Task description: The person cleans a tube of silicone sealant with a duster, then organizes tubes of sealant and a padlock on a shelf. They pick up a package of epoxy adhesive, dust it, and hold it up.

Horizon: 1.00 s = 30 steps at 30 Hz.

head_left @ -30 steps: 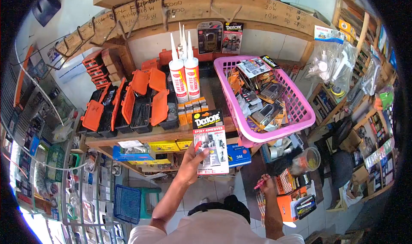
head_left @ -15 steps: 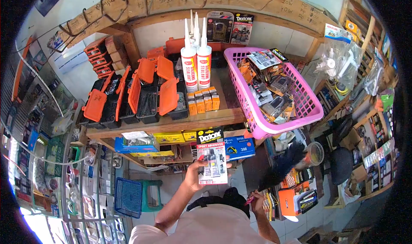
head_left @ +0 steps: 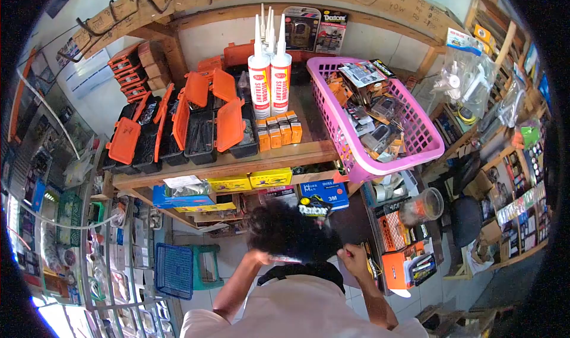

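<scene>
The black feather duster (head_left: pixel 285 234) covers most of the Dextone adhesive pack (head_left: pixel 314 208); only its black and yellow top and a pale lower edge show. My left hand (head_left: pixel 257 259) holds the pack at its lower left, with the fingers partly hidden by the duster. On the right, my right hand (head_left: pixel 351 259) is closed around the duster's handle, of which only a small pink part shows. Both hands are in front of my body, below the wooden shelf's edge (head_left: pixel 231 170).
On the shelf stand open orange-lidded boxes (head_left: pixel 230 124), sealant tubes (head_left: pixel 281 82), small orange boxes (head_left: pixel 275 132) and a pink basket (head_left: pixel 395 170) of packs. A clear jar (head_left: pixel 428 206) and an orange box (head_left: pixel 395 271) are at right, a blue basket (head_left: pixel 174 271) at lower left.
The duster has swung left from beside the pack to over its face. My right hand has moved slightly up, while my left hand and the pack are slightly further left or tilted.
</scene>
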Motion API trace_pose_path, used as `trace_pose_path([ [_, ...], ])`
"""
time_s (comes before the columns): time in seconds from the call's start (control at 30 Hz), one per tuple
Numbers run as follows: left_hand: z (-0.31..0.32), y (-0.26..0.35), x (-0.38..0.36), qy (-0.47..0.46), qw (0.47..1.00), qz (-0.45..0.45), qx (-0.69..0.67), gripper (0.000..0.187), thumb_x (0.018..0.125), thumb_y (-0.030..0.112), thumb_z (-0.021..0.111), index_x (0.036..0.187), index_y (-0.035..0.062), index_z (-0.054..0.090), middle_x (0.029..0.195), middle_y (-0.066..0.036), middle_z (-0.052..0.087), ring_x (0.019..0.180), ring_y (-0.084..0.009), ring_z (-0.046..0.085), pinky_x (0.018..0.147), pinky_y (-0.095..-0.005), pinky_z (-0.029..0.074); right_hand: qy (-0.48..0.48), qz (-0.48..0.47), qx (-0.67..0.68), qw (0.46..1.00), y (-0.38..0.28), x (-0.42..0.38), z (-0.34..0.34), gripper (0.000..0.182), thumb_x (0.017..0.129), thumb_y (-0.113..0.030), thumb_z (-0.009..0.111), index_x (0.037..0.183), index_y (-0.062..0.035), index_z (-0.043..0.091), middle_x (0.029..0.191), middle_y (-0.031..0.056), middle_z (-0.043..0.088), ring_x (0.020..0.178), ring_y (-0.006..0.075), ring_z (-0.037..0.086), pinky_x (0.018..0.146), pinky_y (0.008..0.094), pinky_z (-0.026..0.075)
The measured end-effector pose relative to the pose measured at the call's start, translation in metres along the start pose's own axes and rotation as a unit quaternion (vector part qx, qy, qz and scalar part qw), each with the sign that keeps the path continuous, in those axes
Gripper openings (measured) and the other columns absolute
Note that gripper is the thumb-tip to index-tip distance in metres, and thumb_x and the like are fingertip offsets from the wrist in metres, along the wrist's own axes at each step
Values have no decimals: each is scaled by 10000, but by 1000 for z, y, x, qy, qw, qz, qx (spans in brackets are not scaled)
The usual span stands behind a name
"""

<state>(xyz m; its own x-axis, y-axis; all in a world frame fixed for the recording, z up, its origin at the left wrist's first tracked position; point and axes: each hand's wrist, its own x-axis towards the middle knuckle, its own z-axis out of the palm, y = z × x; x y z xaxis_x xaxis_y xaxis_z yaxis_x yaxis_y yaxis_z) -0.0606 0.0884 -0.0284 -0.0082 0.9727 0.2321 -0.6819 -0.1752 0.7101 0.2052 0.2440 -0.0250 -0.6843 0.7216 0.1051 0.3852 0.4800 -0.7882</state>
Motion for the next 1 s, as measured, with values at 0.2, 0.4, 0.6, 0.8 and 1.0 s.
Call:
trace_pose_path([
  [0.2,-15,-38,-7,163,956,-241,-30,699,936,593,363,1389,61,372,1229,-196,567,1053,-298,616,896,-404,520,-2,-5,-18,1000,-20,39,-9,432,847,-356,651,626,-19,495,555,142,478,479,260,452,486,369,370],
  [0.4,9,37,3,97,976,-143,-136,806,899,672,298,1409,48,308,1245,-309,523,1045,-342,621,871,-433,537,19,-29,-80,996,26,38,-19,453,848,-361,648,613,-14,477,550,152,465,480,309,478,477,396,364],
  [0.6,38,19,19,227,920,-315,52,586,963,315,245,1260,-159,418,1186,-300,567,1026,-369,627,866,-419,541,16,-54,-69,996,-11,54,-14,443,836,-342,665,618,-10,469,554,155,466,486,315,487,478,397,361],
  [0.8,7,64,12,182,969,-126,-111,1048,772,827,256,1346,-40,388,1174,-320,560,1006,-401,629,898,-485,509,22,-20,-79,996,34,47,-25,452,843,-339,659,599,-9,473,546,163,461,475,326,480,477,404,356],
  [1.0,18,30,10,124,972,-198,-14,987,781,792,377,1396,20,333,1215,-272,562,1036,-335,628,881,-395,529,12,-60,-59,996,-4,69,-7,412,852,-274,650,631,12,453,540,152,415,464,252,386,472,372,324],
])
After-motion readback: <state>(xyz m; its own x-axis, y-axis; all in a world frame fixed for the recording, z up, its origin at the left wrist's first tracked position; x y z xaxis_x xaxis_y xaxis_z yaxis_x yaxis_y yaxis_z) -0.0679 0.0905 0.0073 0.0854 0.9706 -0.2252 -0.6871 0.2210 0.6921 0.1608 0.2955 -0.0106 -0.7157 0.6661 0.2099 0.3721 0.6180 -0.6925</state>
